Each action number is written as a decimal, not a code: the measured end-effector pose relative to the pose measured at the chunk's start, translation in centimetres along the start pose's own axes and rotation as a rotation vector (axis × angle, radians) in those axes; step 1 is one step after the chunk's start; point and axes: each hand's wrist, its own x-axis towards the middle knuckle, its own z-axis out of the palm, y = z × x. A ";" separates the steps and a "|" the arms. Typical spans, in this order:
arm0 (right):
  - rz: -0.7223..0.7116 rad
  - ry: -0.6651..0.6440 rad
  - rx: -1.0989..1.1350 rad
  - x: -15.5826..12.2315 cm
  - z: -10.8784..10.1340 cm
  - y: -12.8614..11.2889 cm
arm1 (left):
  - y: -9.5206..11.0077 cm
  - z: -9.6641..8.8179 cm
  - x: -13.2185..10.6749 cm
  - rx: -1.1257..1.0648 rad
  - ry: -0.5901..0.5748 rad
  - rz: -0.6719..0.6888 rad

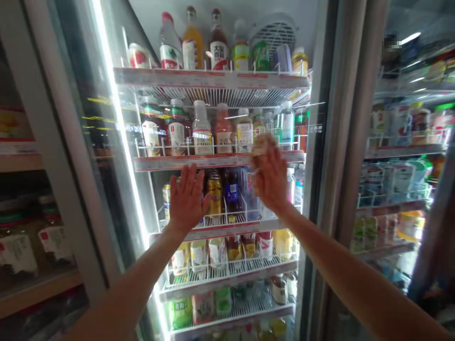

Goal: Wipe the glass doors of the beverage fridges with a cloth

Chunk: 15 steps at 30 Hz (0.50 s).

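Cloth [259, 146]: in front of the second shelf edge [199, 162], right of centre; blurred;
Right hand [272, 177]: fingers over the cloth, holding it;
Left hand [187, 199]: fingers spread, gripping nothing;
Glass pane [238, 189]: apparently between hands and bottles [223, 129] (contact cannot be confirmed);
Progress: wiping seems under way; finished and remaining areas cannot be told apart.

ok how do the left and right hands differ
The left hand is empty and spread open, while the right hand holds a pale cloth. The right hand is higher in the picture than the left hand. Both are bare, raised before the drinks shelves.
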 end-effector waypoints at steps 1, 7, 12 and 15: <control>-0.064 -0.015 -0.011 -0.4 0.4 -1.4 | -0.1 -0.1 0.0 -0.001 0.000 0.003; 0.152 0.170 -0.180 -2.2 -1.4 4.4 | -0.1 -0.1 -0.1 0.003 0.012 0.017; 0.175 0.139 -0.112 -1.9 -1.4 4.2 | 0.0 -0.1 0.0 0.015 0.024 0.005; -0.008 0.025 -0.095 -2.0 -1.1 3.6 | 0.0 -0.2 -0.1 0.013 0.016 -0.001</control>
